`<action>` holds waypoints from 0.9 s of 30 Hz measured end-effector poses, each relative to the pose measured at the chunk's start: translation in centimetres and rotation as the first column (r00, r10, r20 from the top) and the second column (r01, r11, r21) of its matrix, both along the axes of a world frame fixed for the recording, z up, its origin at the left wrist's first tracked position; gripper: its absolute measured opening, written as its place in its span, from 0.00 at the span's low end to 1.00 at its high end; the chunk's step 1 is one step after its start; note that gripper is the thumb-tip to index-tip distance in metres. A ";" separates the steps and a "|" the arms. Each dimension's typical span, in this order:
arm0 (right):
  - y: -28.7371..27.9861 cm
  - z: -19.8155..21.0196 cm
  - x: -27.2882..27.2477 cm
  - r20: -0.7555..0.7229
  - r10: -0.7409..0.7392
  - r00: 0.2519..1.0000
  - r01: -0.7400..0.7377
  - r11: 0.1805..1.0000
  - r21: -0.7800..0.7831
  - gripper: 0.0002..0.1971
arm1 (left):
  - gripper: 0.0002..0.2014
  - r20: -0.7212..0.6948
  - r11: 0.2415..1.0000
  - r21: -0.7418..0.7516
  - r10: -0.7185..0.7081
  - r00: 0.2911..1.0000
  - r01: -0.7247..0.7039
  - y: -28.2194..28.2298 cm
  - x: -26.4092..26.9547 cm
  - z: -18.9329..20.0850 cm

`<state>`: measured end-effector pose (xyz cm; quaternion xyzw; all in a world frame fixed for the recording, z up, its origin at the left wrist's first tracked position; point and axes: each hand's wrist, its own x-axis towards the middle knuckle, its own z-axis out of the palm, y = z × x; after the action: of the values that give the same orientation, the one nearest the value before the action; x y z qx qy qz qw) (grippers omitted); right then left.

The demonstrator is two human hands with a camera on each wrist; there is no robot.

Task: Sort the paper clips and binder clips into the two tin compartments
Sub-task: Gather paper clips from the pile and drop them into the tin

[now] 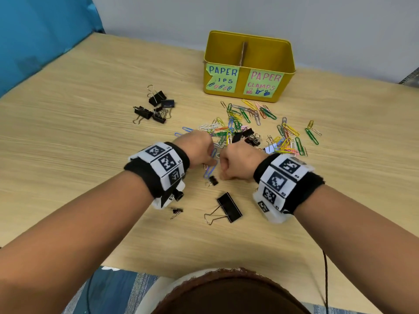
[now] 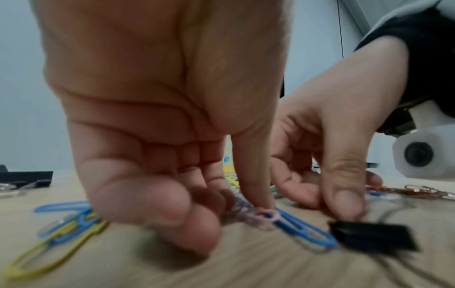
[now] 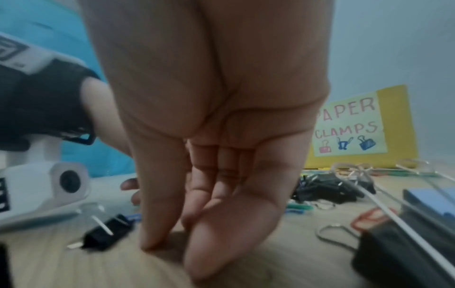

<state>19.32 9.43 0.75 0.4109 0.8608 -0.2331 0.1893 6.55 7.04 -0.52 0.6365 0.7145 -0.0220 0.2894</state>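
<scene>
A yellow tin at the back has a divider and the labels PAPER CLIPS (left) and PAPER CLAMPS (right); the tin also shows in the right wrist view. Coloured paper clips lie spread in front of it. My left hand is down at the near edge of that pile. In the left wrist view my left hand pinches a pink clip linked to a blue paper clip. My right hand stands beside it, thumb and fingertips on the table with nothing between them. A small black binder clip lies just below both hands.
A cluster of black binder clips sits at the left. More binder clips lie tangled in the paper clip pile. A large binder clip and a tiny one lie nearer to me. A cable hangs at the table's near right edge.
</scene>
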 end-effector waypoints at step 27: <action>7.0 -0.3 -5.2 0.232 0.123 0.965 -0.164 0.972 0.167 0.56 | 0.53 -0.054 0.975 -0.007 0.223 0.973 -0.223 0.8 -3.1 -0.4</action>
<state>14.13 16.41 0.48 0.3864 0.8799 -0.0909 0.2611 3.41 7.88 -0.89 0.5495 0.7887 -0.0109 0.2754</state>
